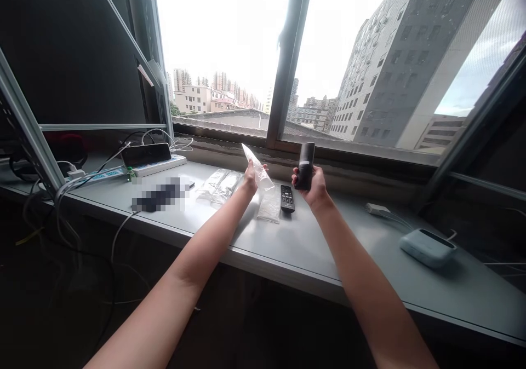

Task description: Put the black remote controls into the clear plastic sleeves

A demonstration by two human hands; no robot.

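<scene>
My left hand (250, 178) is closed on a clear plastic bag (263, 176), raised over the table with one corner pointing up. In my right hand (316, 185) is a black remote control (304, 163), held upright with its smooth side and a pale label towards me. The bag and this remote are apart. Below them, a second black remote (287, 199) lies buttons up on the table. Beside it a flat clear bag (269, 209) rests on the surface. Left of my left hand lie several items in clear plastic wrapping (222, 185), their contents hard to make out.
On the left stand a phone (147, 154) and a white power strip (162, 165) among cables, with a pixelated dark object (160, 195) nearby. A pale blue device (427, 247) and a white plug (377, 209) lie right. Windows and metal shelf frames border the table (316, 248).
</scene>
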